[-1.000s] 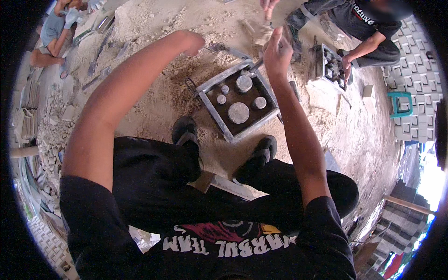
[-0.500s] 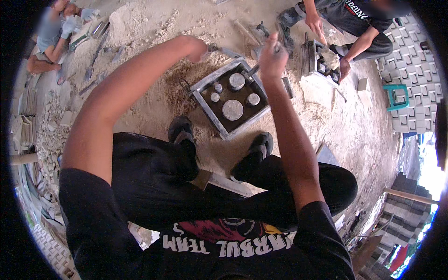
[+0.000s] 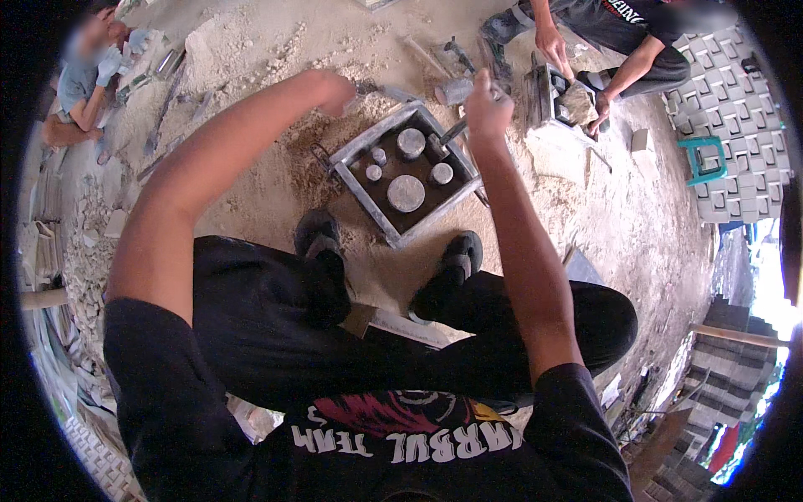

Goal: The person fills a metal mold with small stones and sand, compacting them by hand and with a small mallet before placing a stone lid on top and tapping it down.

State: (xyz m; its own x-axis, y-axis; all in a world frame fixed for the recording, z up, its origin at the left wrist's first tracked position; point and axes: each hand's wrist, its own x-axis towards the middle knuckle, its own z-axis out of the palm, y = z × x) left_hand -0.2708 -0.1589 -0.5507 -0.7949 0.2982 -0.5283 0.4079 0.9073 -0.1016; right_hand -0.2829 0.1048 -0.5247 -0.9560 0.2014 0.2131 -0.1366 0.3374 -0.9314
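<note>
On the ground in front of my feet sits a square metal-edged mould box (image 3: 361,201). Dark sand-like material fills it around several round grey pieces: a large disc (image 3: 405,193), another thick disc (image 3: 411,143) and smaller cylinders (image 3: 441,173). My right hand (image 3: 488,109) is closed in a fist round a hammer's handle, above the far right rim. The hammer head (image 3: 437,147) is down inside the box beside the thick disc. My left hand (image 3: 336,92) hovers beyond the far left rim; its fingers are smeared and partly hidden.
At the upper right a co-worker's hands (image 3: 598,115) hold a smaller box (image 3: 548,94) with a pale lump. Another person (image 3: 88,79) sits upper left. Loose pale sand (image 3: 226,50) covers the floor. A teal stool (image 3: 703,159) stands by stacked grey blocks (image 3: 736,109).
The hammer head now shows inside the mould box, lower than before. My left hand has shifted slightly left. The whole view has moved a little.
</note>
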